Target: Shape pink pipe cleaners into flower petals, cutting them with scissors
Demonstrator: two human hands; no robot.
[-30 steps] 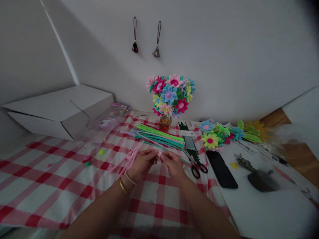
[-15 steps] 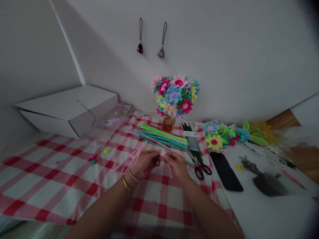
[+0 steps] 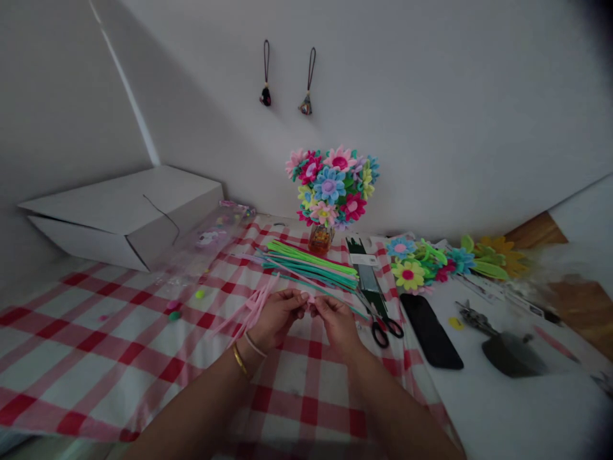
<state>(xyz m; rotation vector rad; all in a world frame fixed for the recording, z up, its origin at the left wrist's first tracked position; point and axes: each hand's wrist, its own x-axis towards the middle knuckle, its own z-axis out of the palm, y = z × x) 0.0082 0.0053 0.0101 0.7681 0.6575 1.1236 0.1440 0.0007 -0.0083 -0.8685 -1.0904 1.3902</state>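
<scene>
Between the fingertips of both hands is a small pink pipe cleaner piece [image 3: 311,298], bent up short and mostly covered by the fingers. My left hand [image 3: 279,314] pinches it from the left, and my right hand [image 3: 337,319] pinches it from the right. Loose pink pipe cleaners [image 3: 246,308] lie fanned out just left of my left hand. Beyond the hands rests a bundle of green and teal pipe cleaners [image 3: 313,265]. Black-handled scissors [image 3: 385,331] lie to the right of my right hand.
A glass vase [image 3: 320,239] holds fuzzy flowers [image 3: 330,185] at the back. A white box [image 3: 129,214] and a clear plastic bag [image 3: 196,249] are at left. Rightward lie a black phone [image 3: 431,331], more flowers [image 3: 408,273] and dark green stems [image 3: 366,271]. Small pompoms [image 3: 174,315] dot the checked cloth.
Both hands stay together on the pink piece, with slight finger movement around it. The whole view has shifted a little; the objects on the table lie as before.
</scene>
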